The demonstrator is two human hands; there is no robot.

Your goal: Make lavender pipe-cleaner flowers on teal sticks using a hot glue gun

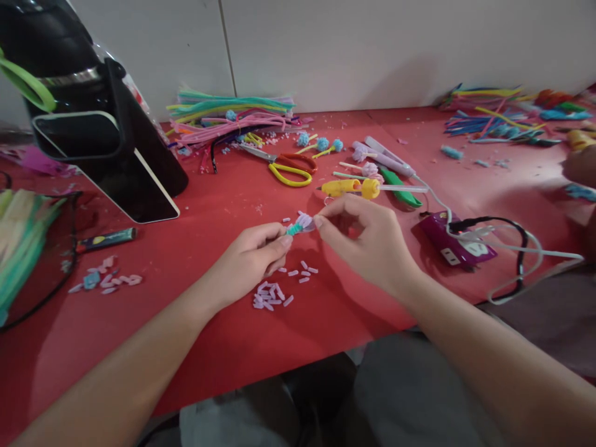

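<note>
Between thumb and fingers of my left hand [254,251] is a small pipe cleaner flower [302,223], with a teal wrapped base and lilac tufts pointing right. My right hand [363,236] is closed in a pinch at the lilac end; its fingertips hide whatever they grip. Just below lies a pile of short cut lilac pipe cleaner pieces [269,295], with several more scattered near it. A yellow glue gun [342,187] lies just beyond my right hand. Scissors [291,171] with red and yellow handles rest farther back.
A big black bottle [139,143] stands at left, near pink and blue cut pieces [107,276]. Pipe cleaner bundles [233,115] lie along the wall. A purple power strip [456,239] with cables sits at right. Another person's hand [580,164] shows at the right edge.
</note>
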